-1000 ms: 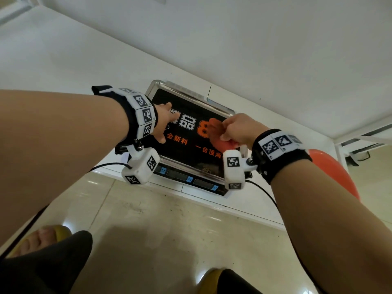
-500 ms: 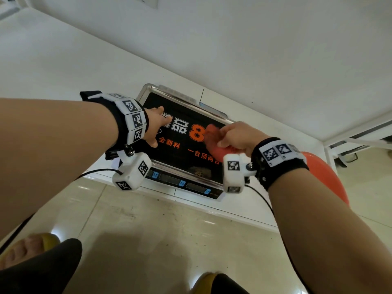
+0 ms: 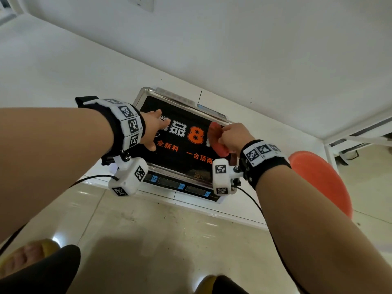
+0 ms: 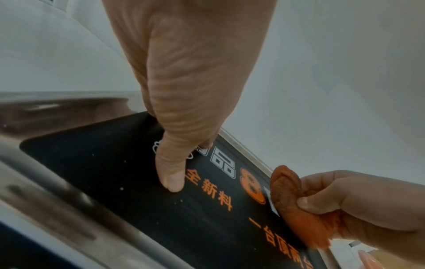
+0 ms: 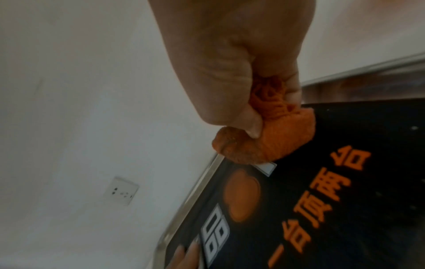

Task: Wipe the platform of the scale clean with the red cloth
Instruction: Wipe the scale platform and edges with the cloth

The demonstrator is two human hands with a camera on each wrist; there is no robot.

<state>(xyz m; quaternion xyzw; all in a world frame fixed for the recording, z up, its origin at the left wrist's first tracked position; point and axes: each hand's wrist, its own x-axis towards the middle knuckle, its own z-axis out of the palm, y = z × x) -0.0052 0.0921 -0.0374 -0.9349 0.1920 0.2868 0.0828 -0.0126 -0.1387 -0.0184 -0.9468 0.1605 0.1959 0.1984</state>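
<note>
Bunched tight in the right hand (image 3: 232, 136), the red cloth (image 3: 216, 139) is pinched between thumb and curled fingers, with a rounded wad sticking out below the knuckles. That wad sits on the platform (image 3: 180, 158) at about 2 o'clock from its middle, close to the far right rim and partly over the white print beside the big orange 8. The left hand (image 3: 151, 130) lies open at about 10 o'clock on the platform, fingers straight and thumb tip pressed to the black surface, holding nothing; it looks to be steadying the scale (image 3: 169, 183).

Pale crumbs show on the black surface near the left thumb in the left wrist view, and a brownish patch of debris (image 3: 196, 175) lies at about 6 o'clock by the near rim. So, in my judgement, most of the wiping is left to do.

To do this step well, I would flatten the wad somewhat so more cloth meets the surface, then draw it in overlapping passes from the far rim toward 6 o'clock, gathering crumbs rather than scattering them. The raised metal rim will likely trap grit in its corners, so run a fold of cloth along it. The steadying hand will need to shift off the 10 o'clock area so that patch gets wiped too. Press lightly; the platform may rock.
</note>
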